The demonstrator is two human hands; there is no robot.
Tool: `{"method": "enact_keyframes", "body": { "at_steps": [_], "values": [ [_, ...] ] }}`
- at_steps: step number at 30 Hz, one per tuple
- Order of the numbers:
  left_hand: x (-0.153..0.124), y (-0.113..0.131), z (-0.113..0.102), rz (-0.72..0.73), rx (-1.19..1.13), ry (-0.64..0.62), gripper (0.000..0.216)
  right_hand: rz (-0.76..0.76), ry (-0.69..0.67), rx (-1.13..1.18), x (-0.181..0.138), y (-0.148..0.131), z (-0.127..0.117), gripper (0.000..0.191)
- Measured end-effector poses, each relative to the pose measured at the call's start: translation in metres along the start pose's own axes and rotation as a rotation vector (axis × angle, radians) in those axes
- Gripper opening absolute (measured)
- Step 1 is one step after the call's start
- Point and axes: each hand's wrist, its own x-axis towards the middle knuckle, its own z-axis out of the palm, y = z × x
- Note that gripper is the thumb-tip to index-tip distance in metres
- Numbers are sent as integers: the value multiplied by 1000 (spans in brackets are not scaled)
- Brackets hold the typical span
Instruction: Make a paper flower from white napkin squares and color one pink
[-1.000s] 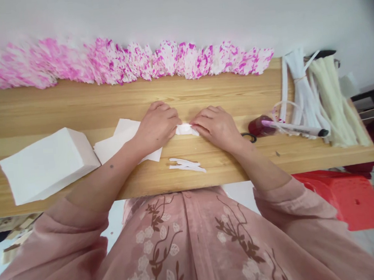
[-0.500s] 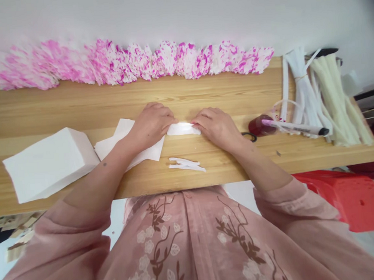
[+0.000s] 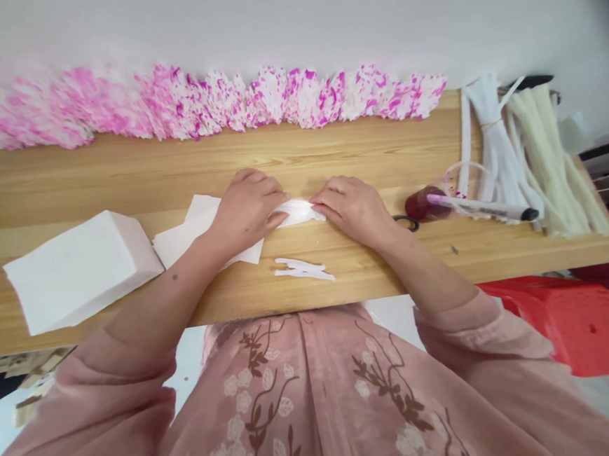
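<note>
A narrow folded strip of white tissue paper (image 3: 299,213) lies across the table between my two hands. My left hand (image 3: 253,207) pinches its left end, thumb below and fingers above. The right end is gripped by the fingertips of my right hand (image 3: 353,206). Nearer to me are several thin white strips (image 3: 303,269) in a small loose pile. Under and beside my left wrist, loose white paper sheets (image 3: 189,230) are spread out, partly covered by the hand and forearm.
A thick stack of white paper (image 3: 76,270) stands at the left. Pink-and-white ruffled paper (image 3: 231,97) runs along the wall. To the right are a jar of dark red liquid (image 3: 423,205), a marker (image 3: 487,206), white strips (image 3: 495,146) and cream strips (image 3: 546,160). A red stool (image 3: 581,326) stands below.
My left thumb has shifted down and over the strip's left end, and the left part of the strip now looks narrower and bunched. My right hand stays almost in place.
</note>
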Motion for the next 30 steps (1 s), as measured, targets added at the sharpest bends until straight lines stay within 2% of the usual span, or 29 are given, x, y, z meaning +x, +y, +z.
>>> {"method": "enact_keyframes", "body": {
  "at_steps": [7, 14, 16, 19, 23, 26, 30],
  "values": [
    [-8, -6, -3, 22, -86, 6, 17, -9, 6, 10, -1, 2, 1, 31],
    [-12, -14, -11, 43, -115, 30, 29, -4, 6, 13, -1, 3, 3, 33],
    [-13, -12, -14, -1, -72, 39, 28, 6, 0, 22, -1, 3, 3, 32],
    [-13, -10, -17, -145, -16, 26, 24, 17, -8, 26, -1, 2, 3, 33],
    [-12, -7, -17, -258, -67, -20, 13, 25, -15, 4, 0, 0, 2, 33],
    [-10, -6, -15, -304, -203, 23, 8, 47, 9, -1, 0, 0, 2, 33],
    [-10, -3, -11, -448, -575, 182, 19, 72, 117, -18, -2, 1, 0, 32]
  ]
}}
